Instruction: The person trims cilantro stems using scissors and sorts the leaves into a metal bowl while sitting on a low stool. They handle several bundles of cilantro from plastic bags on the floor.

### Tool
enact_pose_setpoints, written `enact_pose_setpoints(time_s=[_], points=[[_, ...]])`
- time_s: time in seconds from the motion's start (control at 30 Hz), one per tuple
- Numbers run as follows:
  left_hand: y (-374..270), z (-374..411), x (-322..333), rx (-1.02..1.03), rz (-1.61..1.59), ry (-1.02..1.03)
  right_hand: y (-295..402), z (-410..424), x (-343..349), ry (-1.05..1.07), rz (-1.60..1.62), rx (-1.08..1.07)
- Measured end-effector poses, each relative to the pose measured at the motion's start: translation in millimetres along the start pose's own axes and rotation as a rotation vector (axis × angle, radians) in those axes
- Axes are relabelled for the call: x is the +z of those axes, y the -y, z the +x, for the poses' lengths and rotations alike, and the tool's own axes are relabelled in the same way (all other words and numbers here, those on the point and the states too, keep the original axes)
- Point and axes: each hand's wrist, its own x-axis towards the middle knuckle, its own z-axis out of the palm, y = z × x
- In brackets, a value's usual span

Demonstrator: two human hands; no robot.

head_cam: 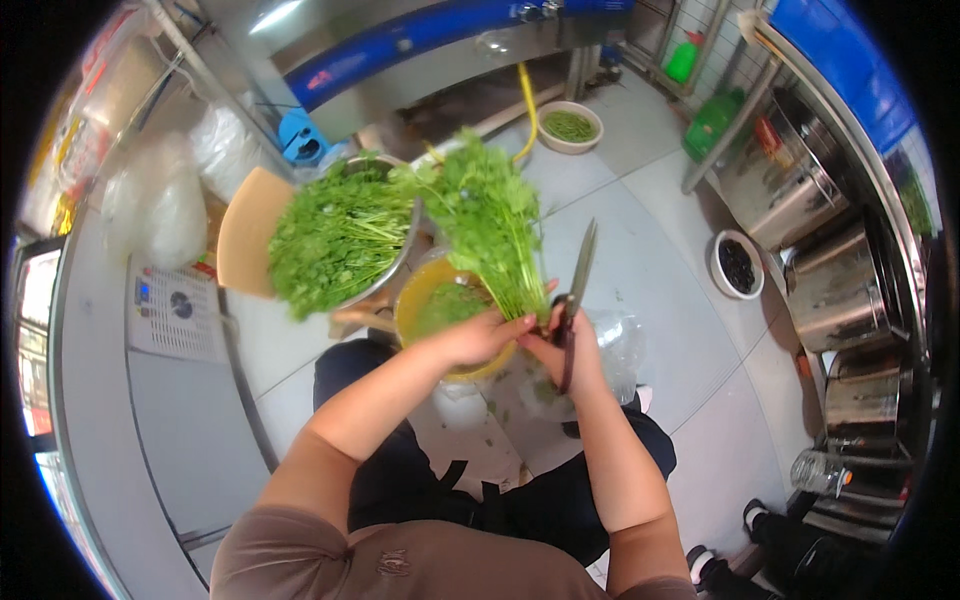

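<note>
A leafy bunch of cilantro (pixel 495 217) is gripped near its stem ends by my left hand (pixel 495 337), leaves pointing away from me. My right hand (pixel 574 349) holds a pair of scissors (pixel 581 270) with dark handles, blades pointing up and away. Its fingers meet the stem ends beside my left hand. Below the bunch stands a yellow bucket (pixel 411 315) with greens inside, partly hidden by my left forearm. To its left, a metal basin (pixel 409 251) is heaped with cut-stemmed cilantro (pixel 337 232), propped on a wooden stool (pixel 255 232).
A bowl of green beans (pixel 570 127) and a bowl of dark food (pixel 736 264) rest on the tiled floor. A clear plastic bag (pixel 619 349) lies by my right hand. Steel pots (pixel 844 292) line the right shelf. Another person's feet (pixel 701 559) are at lower right.
</note>
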Motion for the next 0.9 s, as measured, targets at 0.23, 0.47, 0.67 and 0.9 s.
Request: enact_pose_setpoints(time_s=[0.23, 0.47, 0.67, 0.9], points=[[16, -15, -28, -0.16, -0.06, -0.064, -19, 17, 23, 0.043, 0.121, -0.037], [41, -14, -28, -0.203, -0.305, -0.101, -16, 22, 30, -0.029, 0.361, 0.218], [49, -12, -24, -0.227, -0.25, -0.266, -21, 13, 51, -0.087, 0.085, 0.112], [11, -18, -57, -0.486, 0.557, -0.268, -11, 22, 40, -0.089, 0.272, 0.265]])
